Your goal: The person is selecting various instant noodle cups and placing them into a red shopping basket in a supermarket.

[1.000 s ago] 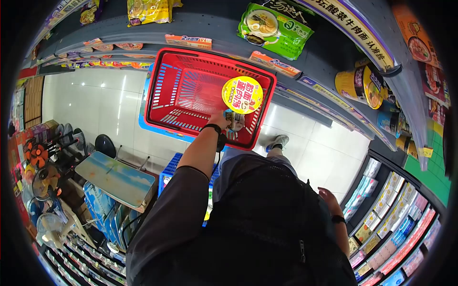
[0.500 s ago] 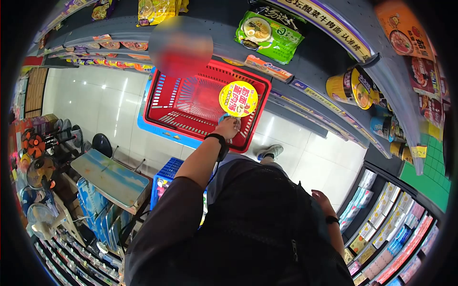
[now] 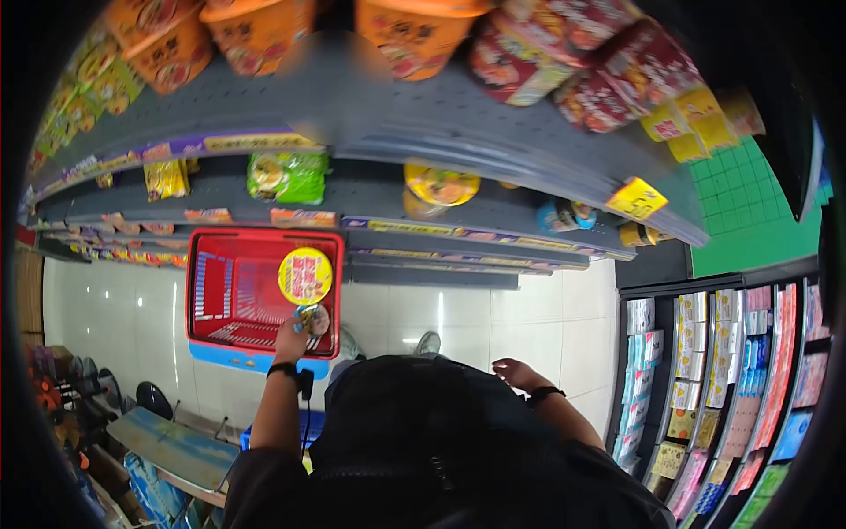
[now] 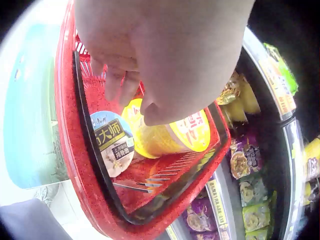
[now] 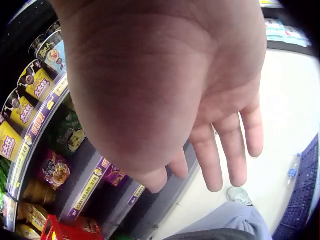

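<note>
My left hand [image 3: 291, 342] is over the near side of a red shopping basket [image 3: 201, 304]. In the left wrist view its fingers [image 4: 114, 86] hang loosely down, with nothing between them and the thumb. Just beside it in the basket stands an instant noodle cup [image 4: 117, 145] with a blue, black and white lid. Behind that cup lies a larger yellow instant noodle tub [image 4: 155, 140], its round end facing up in the head view. My right hand [image 3: 520, 375] hangs beside my body, empty, fingers [image 5: 231, 155] relaxed and spread in the right wrist view.
A blue base [image 3: 233, 359] shows under the basket. Shelves [image 3: 370, 189] with noodle packs and orange tubs [image 3: 423, 35] run along the front. At right a rack [image 3: 696, 353] holds packaged goods. A folding table [image 3: 172, 445] stands at lower left, near a blue crate [image 3: 251, 436].
The head view has swung up and right, bringing the upper shelf into sight. My left hand was over the small cup and now lies to its near left. My right hand keeps hanging.
</note>
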The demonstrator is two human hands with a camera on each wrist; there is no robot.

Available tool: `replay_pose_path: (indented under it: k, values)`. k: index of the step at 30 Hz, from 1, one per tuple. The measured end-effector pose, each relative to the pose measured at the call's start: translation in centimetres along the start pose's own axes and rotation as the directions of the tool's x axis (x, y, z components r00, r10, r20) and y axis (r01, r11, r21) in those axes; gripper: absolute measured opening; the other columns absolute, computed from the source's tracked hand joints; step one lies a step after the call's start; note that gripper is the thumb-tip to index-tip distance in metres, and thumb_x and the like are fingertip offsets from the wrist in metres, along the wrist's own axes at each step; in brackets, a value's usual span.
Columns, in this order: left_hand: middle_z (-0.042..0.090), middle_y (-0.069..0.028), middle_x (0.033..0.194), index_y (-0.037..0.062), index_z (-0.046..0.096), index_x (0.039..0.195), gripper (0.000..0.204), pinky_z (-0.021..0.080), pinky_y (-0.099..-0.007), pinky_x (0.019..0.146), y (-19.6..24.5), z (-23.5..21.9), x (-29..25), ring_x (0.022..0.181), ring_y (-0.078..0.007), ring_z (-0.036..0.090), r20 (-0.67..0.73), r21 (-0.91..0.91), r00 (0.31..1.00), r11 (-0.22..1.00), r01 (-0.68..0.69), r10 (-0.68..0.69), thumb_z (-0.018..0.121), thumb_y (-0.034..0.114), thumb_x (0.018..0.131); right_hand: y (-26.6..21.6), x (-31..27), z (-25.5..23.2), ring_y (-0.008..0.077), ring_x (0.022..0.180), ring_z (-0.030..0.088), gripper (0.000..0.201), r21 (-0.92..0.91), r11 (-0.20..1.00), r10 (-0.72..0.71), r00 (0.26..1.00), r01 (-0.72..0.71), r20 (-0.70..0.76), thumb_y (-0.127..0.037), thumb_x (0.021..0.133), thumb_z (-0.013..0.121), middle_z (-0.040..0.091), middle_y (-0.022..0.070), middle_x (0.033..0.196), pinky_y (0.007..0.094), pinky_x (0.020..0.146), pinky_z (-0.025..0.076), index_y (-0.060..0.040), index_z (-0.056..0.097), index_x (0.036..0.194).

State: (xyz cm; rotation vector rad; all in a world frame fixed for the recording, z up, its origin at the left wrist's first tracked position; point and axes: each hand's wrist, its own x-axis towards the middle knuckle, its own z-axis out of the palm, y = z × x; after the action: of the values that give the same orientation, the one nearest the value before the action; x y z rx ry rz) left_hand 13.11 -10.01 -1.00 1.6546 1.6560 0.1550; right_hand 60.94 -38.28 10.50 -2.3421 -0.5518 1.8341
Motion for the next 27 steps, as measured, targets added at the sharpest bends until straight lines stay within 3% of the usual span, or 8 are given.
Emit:
replay_pose_path:
  k: [5, 9, 15, 19, 21, 24, 26, 27]
  values:
    - [0.062, -0.0165, 0.096, 0.0006, 0.061, 0.1, 0.026, 0.047, -0.0391, 0.08, 0.8, 0.3, -3.4, 0.091, -0.0316, 0.059, -0.258, -0.085, 0.962, 0.989, -0.118, 0.092, 0.059, 0.007, 0.076, -2.3, -0.4, -5.5, 0.0125, 0.079, 0.059, 0.036, 0.034, 0.974, -0.225, 0.974, 0.225, 0.021, -0.028, 0.091, 0.054, 0.065, 0.0038, 0.094, 0.027, 0.067, 0.048, -0.0093, 0.054, 0.121]
    - [0.061, -0.013, 0.083, 0.0014, 0.059, 0.09, 0.015, 0.049, -0.0345, 0.07, 5.0, 1.6, -8.1, 0.078, -0.0267, 0.06, -0.388, -0.131, 0.918, 0.982, -0.139, 0.078, 0.056, -0.001, 0.075, -7.7, -5.2, -12.7, 0.0132, 0.094, 0.059, 0.034, 0.155, 0.841, -0.533, 0.842, 0.518, 0.08, -0.026, 0.093, 0.051, 0.064, 0.0028, 0.105, 0.0291, 0.083, 0.043, -0.0094, 0.053, 0.123]
    - [0.062, -0.0127, 0.081, 0.003, 0.06, 0.087, 0.013, 0.05, -0.034, 0.068, 6.5, 7.8, -14.3, 0.075, -0.0247, 0.061, -0.425, -0.127, 0.896, 0.972, -0.199, 0.128, 0.058, 0.0, 0.075, -18.3, -21.5, -22.8, 0.0201, 0.094, 0.062, 0.048, 0.343, 0.186, -0.978, 0.142, 0.921, 0.151, -0.027, 0.088, 0.058, 0.065, 0.0126, 0.099, 0.0309, 0.085, 0.046, -0.0004, 0.047, 0.126]
    - [0.064, -0.0146, 0.084, 0.0033, 0.062, 0.087, 0.012, 0.05, -0.0366, 0.073, 8.4, 12.1, -20.3, 0.079, -0.0285, 0.063, -0.38, -0.157, 0.923, 0.988, 0.001, -0.062, 0.058, 0.003, 0.075, -25.7, -27.5, -26.8, 0.0155, 0.076, 0.061, 0.052, 0.077, -0.091, -0.988, -0.08, 0.993, -0.135, -0.029, 0.092, 0.05, 0.064, 0.0122, 0.09, 0.0247, 0.069, 0.046, -0.0009, 0.034, 0.133]
    - [0.065, -0.0143, 0.085, 0.004, 0.063, 0.091, 0.014, 0.051, -0.0362, 0.073, 6.9, 15.3, -23.6, 0.08, -0.0274, 0.064, -0.333, -0.196, 0.933, 0.978, 0.072, -0.136, 0.057, 0.006, 0.077, -29.2, -29.7, -27.8, 0.0123, 0.071, 0.061, 0.048, 0.152, -0.024, -0.96, 0.019, 0.988, -0.279, -0.039, 0.094, 0.048, 0.065, 0.0103, 0.089, 0.0224, 0.065, 0.046, -0.0048, 0.043, 0.127]
    - [0.066, -0.0132, 0.087, 0.0066, 0.065, 0.094, 0.02, 0.05, -0.0376, 0.077, 7.7, 19.5, -30.0, 0.085, -0.0281, 0.063, -0.252, -0.244, 0.908, 0.93, 0.275, -0.335, 0.056, 0.01, 0.076, -33.3, -28.4, -33.4, 0.0097, 0.065, 0.062, 0.065, 0.271, 0.211, -0.889, 0.3, 0.939, -0.347, -0.054, 0.09, 0.048, 0.065, 0.0057, 0.089, 0.0184, 0.054, 0.045, -0.0217, 0.028, 0.142]
    - [0.066, -0.0154, 0.097, 0.0077, 0.067, 0.098, 0.029, 0.048, -0.0395, 0.084, 8.0, 21.9, -34.7, 0.097, -0.0332, 0.061, -0.176, -0.182, 0.896, 0.908, 0.378, -0.409, 0.05, 0.015, 0.076, -35.5, -26.1, -35.5, 0.0046, 0.057, 0.054, 0.062, -0.013, -0.017, -0.952, -0.02, 1.0, -0.304, -0.027, 0.091, 0.054, 0.058, -0.0019, 0.069, 0.0135, 0.047, 0.041, -0.0212, 0.024, 0.145]
    - [0.065, -0.0173, 0.1, 0.0062, 0.068, 0.097, 0.03, 0.047, -0.0407, 0.085, 7.7, 23.1, -36.4, 0.098, -0.0347, 0.06, -0.109, -0.175, 0.884, 0.884, 0.433, -0.455, 0.049, 0.017, 0.077, -35.8, -25.2, -37.6, 0.0033, 0.054, 0.052, 0.055, -0.036, 0.024, -0.956, 0.012, 0.999, -0.292, -0.024, 0.092, 0.051, 0.056, -0.0028, 0.068, 0.0128, 0.046, 0.039, -0.0225, 0.029, 0.143]
